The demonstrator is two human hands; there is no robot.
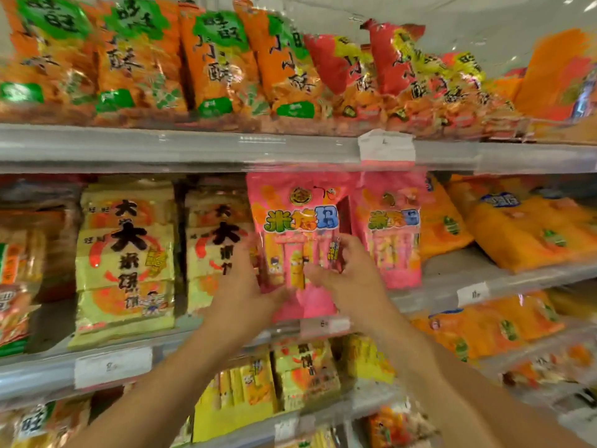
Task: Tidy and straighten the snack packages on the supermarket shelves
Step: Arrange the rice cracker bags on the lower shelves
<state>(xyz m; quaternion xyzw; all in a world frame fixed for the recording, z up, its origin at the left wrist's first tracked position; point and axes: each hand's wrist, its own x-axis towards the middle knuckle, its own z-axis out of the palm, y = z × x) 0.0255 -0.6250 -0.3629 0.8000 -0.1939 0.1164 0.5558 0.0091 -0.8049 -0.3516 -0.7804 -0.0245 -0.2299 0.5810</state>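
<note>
Both forearms reach up from the bottom edge toward the middle shelf and meet on a pink bag standing upright near the picture's centre. The left hand, coming in from 7 o'clock, has its palm against the bag's left edge, fingers running up along that side and the thumb hooked under the lower front, so it grips the bag from the left. The right hand, coming in from 5 o'clock, lies on the bag's right lower front with fingers curled over the right edge and the thumb pressed across the printed face; it too is clamped on the bag. The bag's foot sits at the shelf's front rail, its top just under the shelf above. At 3 o'clock of it, touching or nearly so, stands a second pink bag. At 9 o'clock stand two yellow packs, upright and side by side. Orange bags lie flat at the far right. The top shelf holds a row of leaning orange and red bags. The whole view is motion-blurred.
</note>
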